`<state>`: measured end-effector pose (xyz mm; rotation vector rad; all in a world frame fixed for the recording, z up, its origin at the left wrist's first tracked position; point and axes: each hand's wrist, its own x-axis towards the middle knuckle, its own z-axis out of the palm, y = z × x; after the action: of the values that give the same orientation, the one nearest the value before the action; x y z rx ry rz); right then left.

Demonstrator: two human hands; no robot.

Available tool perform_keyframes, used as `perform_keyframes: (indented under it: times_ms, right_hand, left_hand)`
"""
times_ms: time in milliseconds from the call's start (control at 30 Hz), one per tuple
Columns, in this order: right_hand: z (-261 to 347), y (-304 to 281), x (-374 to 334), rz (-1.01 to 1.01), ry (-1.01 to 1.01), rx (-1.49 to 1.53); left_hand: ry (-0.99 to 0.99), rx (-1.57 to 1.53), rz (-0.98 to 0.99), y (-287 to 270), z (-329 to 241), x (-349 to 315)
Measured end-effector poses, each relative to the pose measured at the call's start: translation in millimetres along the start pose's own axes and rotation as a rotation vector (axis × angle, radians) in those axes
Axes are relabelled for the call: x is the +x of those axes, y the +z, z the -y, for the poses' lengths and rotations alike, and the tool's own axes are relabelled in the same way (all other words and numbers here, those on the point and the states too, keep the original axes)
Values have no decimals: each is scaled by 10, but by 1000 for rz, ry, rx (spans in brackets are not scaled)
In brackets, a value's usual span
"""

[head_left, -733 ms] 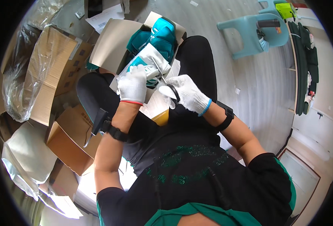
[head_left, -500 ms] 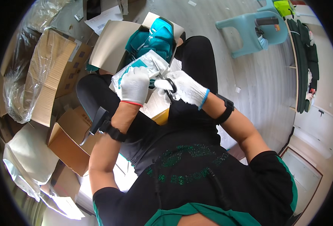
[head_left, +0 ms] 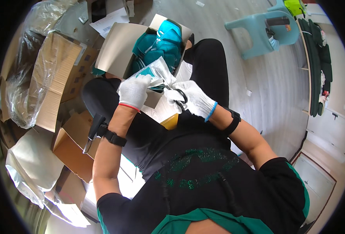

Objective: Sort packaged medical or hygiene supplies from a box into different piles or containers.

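Note:
My left hand [head_left: 133, 92], in a white knit glove with a red cuff, is closed on an edge of a clear plastic bag [head_left: 161, 66]. Something teal and white shows through the film. My right hand [head_left: 196, 100], gloved in white with a blue cuff, grips a pair of scissors [head_left: 184, 94] by the black handles. Their blades point up and left against the bag; whether they cut the film I cannot make out. Just beyond the bag, several teal fabric pieces [head_left: 168, 41] with white straps lie in an open cardboard box [head_left: 116, 48] between my legs.
At my left stand a large carton [head_left: 49, 84] with loose plastic film and a smaller open carton [head_left: 77, 144]. A blue plastic stool [head_left: 254, 33] is at the far right, with dark items on it. Dark green cloths [head_left: 321, 58] lie along the right side.
My left hand has come down and left, toward me, and the bag now looks bunched between my hands. My right hand has shifted slightly right and down with the scissors.

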<state>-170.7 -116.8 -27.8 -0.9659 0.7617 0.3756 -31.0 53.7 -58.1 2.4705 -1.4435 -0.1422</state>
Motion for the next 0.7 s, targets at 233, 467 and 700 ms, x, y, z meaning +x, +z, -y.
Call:
perform_keyframes:
  times_ms: [233,467,700]
  right_hand:
    - [506,-17,-325,98,-219,-822]
    - [847,-61,205,-391,-375,-1385]
    - [603,-221,1654,-406,-455,-1935]
  left_hand:
    - [-410,-260,-82,-78,341,-65]
    - [-689,-395,-188,-289,422,-68]
    - [-753,-478,-194,-301,220,-140]
